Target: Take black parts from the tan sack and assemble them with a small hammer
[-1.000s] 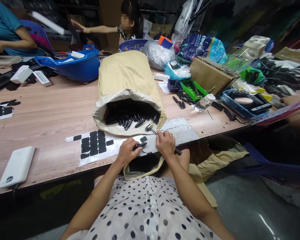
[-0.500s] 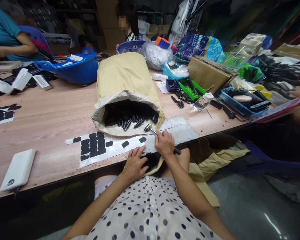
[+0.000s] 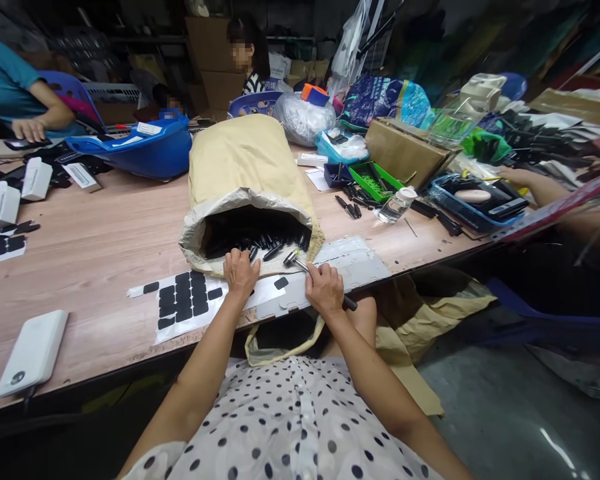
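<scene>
My left hand (image 3: 241, 272) is at the lower lip of a tan paper sack (image 3: 247, 157) lying on the table with its mouth towards me. Its fingers are a little apart and reach the loose black tube-like pieces (image 3: 274, 251) inside; no piece is visibly lifted. A small hammer (image 3: 300, 263) with a metal head and dark handle is in my right hand (image 3: 325, 290), fingers wrapped round the shaft. The head points at the sack's right corner. Under my hands runs a grey board (image 3: 360, 257). Left of it, a white sheet (image 3: 167, 328) carries black rounded-square stickers (image 3: 183, 297).
A white power bank (image 3: 35, 350) lies at front left. Beyond are a blue basin (image 3: 135, 150), a green tray (image 3: 375, 180), a clear bottle (image 3: 397, 203) and a blue basket (image 3: 480, 203). Co-workers sit at the far left and back; another person's arm shows at right.
My left hand has moved forward from the table edge to the sack's mouth. My right hand keeps the hammer in nearly the same place. A yellowish loop below the table edge now shows more.
</scene>
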Demonstrator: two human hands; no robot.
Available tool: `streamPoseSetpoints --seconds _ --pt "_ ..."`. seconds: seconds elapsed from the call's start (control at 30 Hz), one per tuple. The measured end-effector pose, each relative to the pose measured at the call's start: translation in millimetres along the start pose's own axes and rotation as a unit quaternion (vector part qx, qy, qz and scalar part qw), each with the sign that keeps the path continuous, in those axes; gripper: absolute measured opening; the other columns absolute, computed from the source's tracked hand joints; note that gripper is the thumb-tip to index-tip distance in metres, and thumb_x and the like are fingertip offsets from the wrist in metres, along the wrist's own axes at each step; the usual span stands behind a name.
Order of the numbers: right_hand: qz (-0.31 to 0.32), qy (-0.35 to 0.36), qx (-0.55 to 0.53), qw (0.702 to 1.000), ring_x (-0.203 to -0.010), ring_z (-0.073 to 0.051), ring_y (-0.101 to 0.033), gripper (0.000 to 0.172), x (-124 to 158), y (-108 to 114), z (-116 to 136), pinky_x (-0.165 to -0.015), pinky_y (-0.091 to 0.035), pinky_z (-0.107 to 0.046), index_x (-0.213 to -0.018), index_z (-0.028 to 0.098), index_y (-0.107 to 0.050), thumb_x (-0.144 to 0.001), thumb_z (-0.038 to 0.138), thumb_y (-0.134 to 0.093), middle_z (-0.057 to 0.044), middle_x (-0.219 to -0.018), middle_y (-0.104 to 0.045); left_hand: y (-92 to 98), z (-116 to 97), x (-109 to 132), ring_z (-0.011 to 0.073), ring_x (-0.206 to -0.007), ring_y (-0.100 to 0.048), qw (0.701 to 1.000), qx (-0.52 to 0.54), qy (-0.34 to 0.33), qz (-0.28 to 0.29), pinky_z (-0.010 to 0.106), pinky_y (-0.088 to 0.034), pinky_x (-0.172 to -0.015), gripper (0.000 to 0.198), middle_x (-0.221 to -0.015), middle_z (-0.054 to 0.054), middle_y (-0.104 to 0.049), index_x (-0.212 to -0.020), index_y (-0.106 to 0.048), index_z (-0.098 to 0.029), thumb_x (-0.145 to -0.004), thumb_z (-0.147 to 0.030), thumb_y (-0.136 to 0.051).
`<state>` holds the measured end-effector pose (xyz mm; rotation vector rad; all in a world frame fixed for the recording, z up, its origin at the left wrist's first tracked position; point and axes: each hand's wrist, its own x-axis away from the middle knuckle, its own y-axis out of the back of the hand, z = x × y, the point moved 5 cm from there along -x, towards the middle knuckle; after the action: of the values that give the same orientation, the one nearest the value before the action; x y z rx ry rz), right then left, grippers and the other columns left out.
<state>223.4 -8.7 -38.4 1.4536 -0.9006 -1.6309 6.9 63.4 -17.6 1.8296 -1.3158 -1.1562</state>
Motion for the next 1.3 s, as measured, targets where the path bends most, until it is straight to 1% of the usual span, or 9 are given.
streamPoseSetpoints --seconds 0.1,0.23,0.37,0.5,0.67,0.8,1.0,1.13,1.3 --pt "0.002 0.001 0.0 1.0 -0.086 -0.023 -0.039 0.027 0 0 0 -0.072 -0.026 -0.033 -0.113 0.024 -0.069 -0.093 0.026 -0.052 -0.007 -0.091 -0.053 -6.0 3 -3 0.0343 -0.101 -0.056 1.0 -0.006 0.011 0.007 0.046 -0.047 -0.085 0.008 -0.097 0.012 -0.062 -0.088 -0.07 -0.021 -0.081 -0.024 -0.067" --pt "0.006 -0.004 0.001 1.0 -0.087 -0.023 -0.039 0.027 0 1 0 -0.072 -0.027 -0.033 -0.114 0.024 -0.069 -0.094 0.026 -0.051 -0.008 -0.093 -0.053 2.7 4 5 0.0333 -0.099 -0.057 1.0 0.014 -0.002 -0.015 0.044 -0.048 -0.082 0.004 -0.094 0.011 -0.064 -0.085 -0.068 -0.021 -0.083 -0.024 -0.066" --pt "0.011 -0.007 0.001 1.0 -0.087 -0.023 -0.04 0.027 1 1 0 -0.072 -0.027 -0.033 -0.115 0.024 -0.069 -0.094 0.026 -0.051 -0.008 -0.093 -0.054 18.2 -3 30 0.0285 -0.093 -0.059 0.991 0.066 -0.118 -0.017 0.041 -0.047 -0.081 0.01 -0.093 0.008 -0.068 -0.094 -0.068 -0.022 -0.089 -0.027 -0.062" --pt "0.017 -0.016 0.001 1.0 -0.087 -0.023 -0.042 0.029 1 1 -1 -0.072 -0.027 -0.033 -0.119 0.023 -0.068 -0.096 0.026 -0.05 -0.008 -0.094 -0.056 15.2 -4 59 0.0246 -0.088 -0.06 0.973 0.109 -0.198 0.049 0.038 -0.047 -0.081 0.011 -0.09 0.005 -0.071 -0.097 -0.069 -0.023 -0.09 -0.028 -0.062" --pt "0.037 -0.008 -0.036 0.999 -0.088 -0.023 -0.046 0.029 -3 4 -5 -0.073 -0.032 -0.033 -0.118 0.022 -0.068 -0.096 0.023 -0.049 -0.008 -0.093 -0.061 0.8 5 65 0.0227 -0.084 -0.059 0.97 0.138 -0.176 0.1 0.037 -0.048 -0.08 0.013 -0.086 0.004 -0.068 -0.096 -0.072 -0.023 -0.088 -0.03 -0.064" --pt "0.034 -0.023 -0.121 0.992 -0.088 -0.021 -0.054 0.031 4 13 -6 -0.076 -0.041 -0.03 -0.114 0.02 -0.069 -0.099 0.022 -0.042 -0.008 -0.095 -0.064 -2.2 6 61 0.0225 -0.084 -0.058 0.969 0.144 -0.158 0.123 0.037 -0.048 -0.08 0.014 -0.084 0.003 -0.067 -0.096 -0.073 -0.024 -0.088 -0.031 -0.064" --pt "0.054 0.018 -0.257 0.965 -0.095 -0.019 -0.064 0.039 28 34 16 -0.085 -0.052 -0.028 -0.125 0.023 -0.067 -0.1 0.022 -0.038 -0.007 -0.101 -0.069 -0.7 3 62 0.0234 -0.087 -0.058 0.971 0.133 -0.137 0.146 0.038 -0.047 -0.082 0.014 -0.084 0.004 -0.066 -0.096 -0.075 -0.025 -0.086 -0.029 -0.067" --pt "0.065 0.051 -0.253 0.964 -0.086 -0.016 -0.065 0.043 37 46 26 -0.08 -0.053 -0.024 -0.135 0.027 -0.064 -0.1 0.019 -0.04 -0.005 -0.093 -0.067 -0.9 2 63 0.0229 -0.086 -0.057 0.971 0.131 -0.135 0.147 0.037 -0.046 -0.082 0.013 -0.083 0.003 -0.065 -0.096 -0.075 -0.025 -0.085 -0.028 -0.068" --pt "0.095 0.068 -0.212 0.97 -0.076 -0.014 -0.062 0.042 40 47 29 -0.069 -0.049 -0.02 -0.133 0.028 -0.066 -0.101 0.02 -0.04 -0.003 -0.085 -0.063 -2.0 1 63 0.0224 -0.086 -0.056 0.972 0.132 -0.122 0.149 0.037 -0.045 -0.082 0.012 -0.082 0.002 -0.064 -0.094 -0.075 -0.025 -0.084 -0.026 -0.068"
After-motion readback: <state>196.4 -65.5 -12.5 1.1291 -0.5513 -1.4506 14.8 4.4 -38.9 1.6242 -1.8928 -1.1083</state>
